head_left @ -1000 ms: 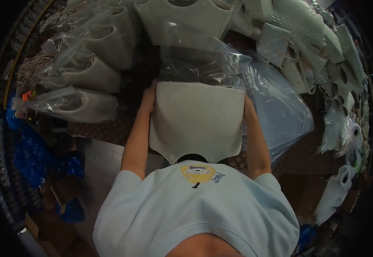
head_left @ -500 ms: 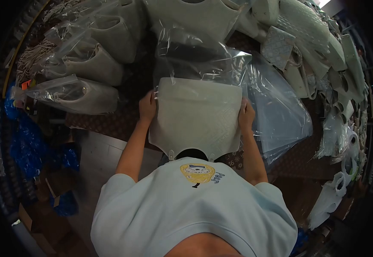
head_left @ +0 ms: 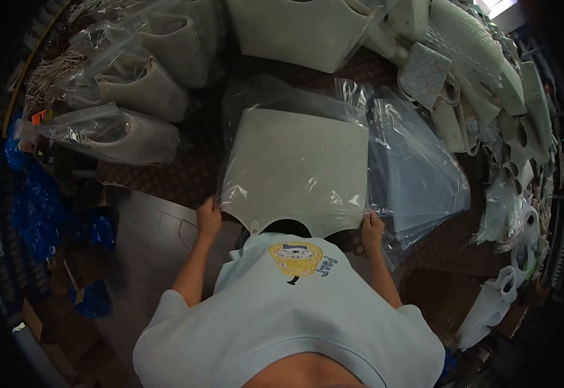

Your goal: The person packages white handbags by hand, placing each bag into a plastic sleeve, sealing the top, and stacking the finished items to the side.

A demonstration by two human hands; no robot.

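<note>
Compared with half a second ago, both hands are lower, drawn toward the person's body from the sides of the pale bag to its lower corners, and clear plastic now covers much more of it.

Head camera, looking down: the pale bag lies flat in the centre, right in front of the person, over a brown patterned tabletop. Its curved cutout, with a small riveted tab at either side, faces the person's chest. Around it is a clear plastic sleeve, which extends past the bag's far edge and shines along the near one. The left hand has its grip pinched on the sleeve's edge, just beside the bag's lower left corner. The right hand has its grip pinched the same way at the lower right corner.

Just right of the bag, flat plastic bags lie fanned in a stack. Beyond the sleeve's far end sits a larger pale bag. Along the left are plastic-wrapped bags in a row; on the right is a heap of pale bags. Blue plastic is crumpled at far left. The person wears a light blue shirt with a yellow print.
</note>
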